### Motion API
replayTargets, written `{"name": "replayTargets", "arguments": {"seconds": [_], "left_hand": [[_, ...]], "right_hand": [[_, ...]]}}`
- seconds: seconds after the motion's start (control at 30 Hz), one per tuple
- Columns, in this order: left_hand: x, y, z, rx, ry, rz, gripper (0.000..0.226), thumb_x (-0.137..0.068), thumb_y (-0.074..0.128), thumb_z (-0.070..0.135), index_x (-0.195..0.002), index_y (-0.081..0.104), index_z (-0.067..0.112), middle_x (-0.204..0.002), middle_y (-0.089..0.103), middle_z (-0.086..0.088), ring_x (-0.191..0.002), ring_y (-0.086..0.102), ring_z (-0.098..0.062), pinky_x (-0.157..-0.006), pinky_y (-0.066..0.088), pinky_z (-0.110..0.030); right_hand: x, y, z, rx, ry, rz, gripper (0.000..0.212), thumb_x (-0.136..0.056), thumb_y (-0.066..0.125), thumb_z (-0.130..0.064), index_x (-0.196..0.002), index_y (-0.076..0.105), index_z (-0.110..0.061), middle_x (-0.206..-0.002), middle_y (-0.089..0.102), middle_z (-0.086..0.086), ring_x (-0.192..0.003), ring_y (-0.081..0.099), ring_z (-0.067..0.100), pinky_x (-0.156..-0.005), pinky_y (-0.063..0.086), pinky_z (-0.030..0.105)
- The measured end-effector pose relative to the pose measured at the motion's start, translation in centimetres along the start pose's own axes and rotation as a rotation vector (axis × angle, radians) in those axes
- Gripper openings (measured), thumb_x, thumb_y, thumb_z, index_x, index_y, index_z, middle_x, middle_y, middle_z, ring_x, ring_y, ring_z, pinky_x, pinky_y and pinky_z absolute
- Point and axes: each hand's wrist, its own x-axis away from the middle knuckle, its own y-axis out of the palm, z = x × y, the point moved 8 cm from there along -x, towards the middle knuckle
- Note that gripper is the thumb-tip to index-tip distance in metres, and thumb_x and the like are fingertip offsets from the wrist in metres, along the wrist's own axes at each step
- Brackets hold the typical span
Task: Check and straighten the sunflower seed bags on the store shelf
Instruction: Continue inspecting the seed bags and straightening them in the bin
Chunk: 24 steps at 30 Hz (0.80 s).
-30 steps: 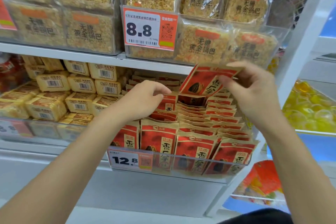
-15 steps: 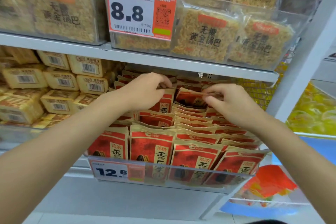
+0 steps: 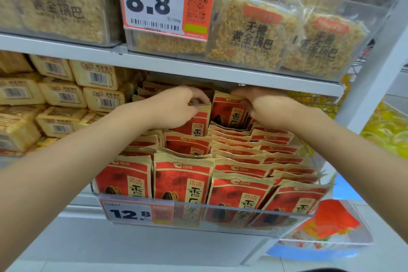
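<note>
Several rows of red and tan sunflower seed bags (image 3: pixel 183 179) stand in a clear-fronted shelf bin (image 3: pixel 220 216) with a 12.8 price tag (image 3: pixel 130 213). Deep in the bin, under the upper shelf, my left hand (image 3: pixel 174 108) curls its fingers over the top edge of an upright bag (image 3: pixel 197 126) in the second row from the left. My right hand (image 3: pixel 267 108) grips the top of the neighbouring upright bag (image 3: pixel 229 110) at the back of the third row. The fingertips of both hands are partly hidden behind the bags.
The grey upper shelf (image 3: pixel 198 68) sits just above my hands and carries rice-crust packs (image 3: pixel 254 33) and an 8.8 price tag (image 3: pixel 163 0). Yellow boxed snacks (image 3: pixel 61 97) are stacked to the left. A white upright post (image 3: pixel 375 66) bounds the right side, with yellow goods beyond it.
My right hand lowered the lifted bag from in front of the upper shelf into the back of its row. Both hands have reached deeper under the shelf, and the view has moved closer.
</note>
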Motion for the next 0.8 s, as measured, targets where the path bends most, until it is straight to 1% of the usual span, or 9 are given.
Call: {"name": "replayTargets", "arguments": {"seconds": [0.1,0.2,0.27,0.33,0.37,0.47,0.57,0.67,0.8], "left_hand": [[-0.1,0.0,-0.3,0.027,-0.007,0.011,0.033,-0.102,0.048,0.016,-0.127,0.057,0.035,-0.127,0.059,0.006,-0.112,0.058,-0.014,-0.100,0.050,-0.036],[-0.1,-0.1,-0.4,0.046,-0.003,0.027,0.032,-0.101,0.049,0.015,-0.126,0.059,0.034,-0.124,0.060,0.005,-0.113,0.057,-0.013,-0.099,0.049,-0.033],[-0.1,-0.2,-0.3,0.052,0.007,0.039,0.032,-0.101,0.050,0.015,-0.127,0.058,0.033,-0.124,0.059,0.005,-0.113,0.056,-0.012,-0.099,0.048,-0.031],[-0.1,-0.3,-0.3,0.061,0.016,0.052,0.035,-0.101,0.049,0.015,-0.129,0.056,0.034,-0.126,0.058,0.006,-0.114,0.056,-0.011,-0.098,0.048,-0.029],[-0.1,-0.3,-0.2,0.067,0.025,0.058,0.036,-0.101,0.048,0.014,-0.130,0.055,0.035,-0.126,0.057,0.006,-0.113,0.055,-0.010,-0.097,0.048,-0.028],[0.0,-0.5,0.3,0.050,0.062,0.077,0.041,-0.103,0.045,0.014,-0.136,0.051,0.038,-0.129,0.056,0.007,-0.110,0.055,-0.007,-0.087,0.045,-0.019],[0.0,-0.3,1.1,-0.016,0.094,0.047,0.048,-0.105,0.040,0.011,-0.145,0.043,0.037,-0.140,0.048,0.012,-0.124,0.050,-0.011,-0.097,0.039,-0.018],[-0.1,0.3,1.2,-0.106,0.095,0.005,0.055,-0.105,0.035,0.010,-0.149,0.034,0.042,-0.158,0.032,0.006,-0.142,0.036,-0.016,-0.108,0.033,-0.022],[0.0,0.7,0.8,-0.153,0.069,-0.013,0.059,-0.105,0.034,0.011,-0.149,0.027,0.048,-0.161,0.026,0.004,-0.137,0.042,-0.020,-0.110,0.040,-0.036]], "right_hand": [[-0.6,0.5,-0.5,-0.008,-0.016,-0.046,0.048,-0.099,0.045,-0.010,-0.142,0.044,-0.031,-0.123,0.062,0.003,-0.087,0.059,0.022,-0.074,0.053,0.032],[-0.9,0.7,-1.0,0.015,-0.032,-0.066,0.041,-0.097,0.046,-0.006,-0.132,0.053,-0.027,-0.099,0.061,0.000,-0.072,0.054,0.016,-0.057,0.041,0.027],[-0.8,0.7,-1.0,0.016,-0.041,-0.076,0.039,-0.097,0.046,-0.006,-0.130,0.056,-0.024,-0.100,0.063,0.000,-0.079,0.058,0.020,-0.063,0.045,0.027],[-0.2,0.4,-1.2,-0.048,-0.072,-0.075,0.039,-0.098,0.048,-0.010,-0.134,0.052,-0.024,-0.119,0.063,0.002,-0.094,0.062,0.020,-0.077,0.049,0.026],[0.3,0.0,-1.4,-0.117,-0.097,-0.058,0.039,-0.098,0.052,-0.014,-0.135,0.049,-0.025,-0.121,0.061,-0.001,-0.095,0.062,0.015,-0.078,0.047,0.022],[1.8,-1.4,-1.9,-0.278,-0.187,0.033,0.021,-0.095,0.061,-0.026,-0.113,0.051,-0.030,-0.107,0.063,-0.005,-0.078,0.059,0.008,-0.072,0.048,0.027],[2.5,-1.2,-1.7,-0.227,-0.163,-0.026,0.007,-0.092,0.063,-0.038,-0.098,0.062,-0.035,-0.106,0.065,-0.013,-0.091,0.063,0.010,-0.082,0.049,0.030],[2.6,-0.1,-1.3,-0.200,-0.096,-0.124,0.024,-0.092,0.061,-0.046,-0.112,0.069,-0.036,-0.129,0.060,-0.014,-0.105,0.059,0.007,-0.083,0.040,0.019],[2.3,-0.4,-1.7,-0.131,-0.069,-0.138,0.032,-0.092,0.061,-0.045,-0.120,0.069,-0.030,-0.139,0.053,-0.007,-0.096,0.055,0.006,-0.076,0.038,0.017]]}}
